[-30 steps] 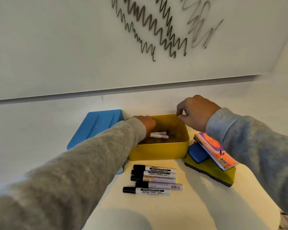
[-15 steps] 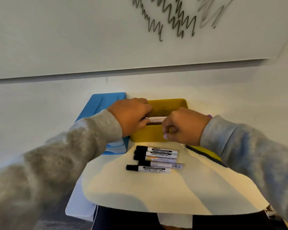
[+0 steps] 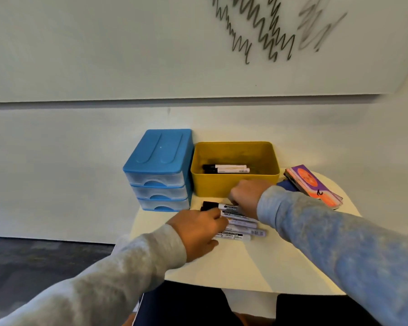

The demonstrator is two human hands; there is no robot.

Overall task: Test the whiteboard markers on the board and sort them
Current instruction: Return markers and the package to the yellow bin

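Note:
Several black-capped white markers lie in a row on the small cream table. My left hand covers the cap ends of the lower ones, fingers bent down onto them; whether it grips one is hidden. My right hand is curled over the barrel of the top marker, whose black cap sticks out to the left. Two more markers lie inside the yellow bin behind the row. The whiteboard above carries dark zigzag scribbles and fainter grey ones at the upper right.
A blue three-drawer unit stands left of the bin, against the wall. An orange and purple eraser pack lies on a blue and yellow block at the table's right. Dark floor shows at the lower left.
Both hands have left the yellow bin and come down to the marker row on the table. The bin now shows two markers. The view has pulled back and tilted down.

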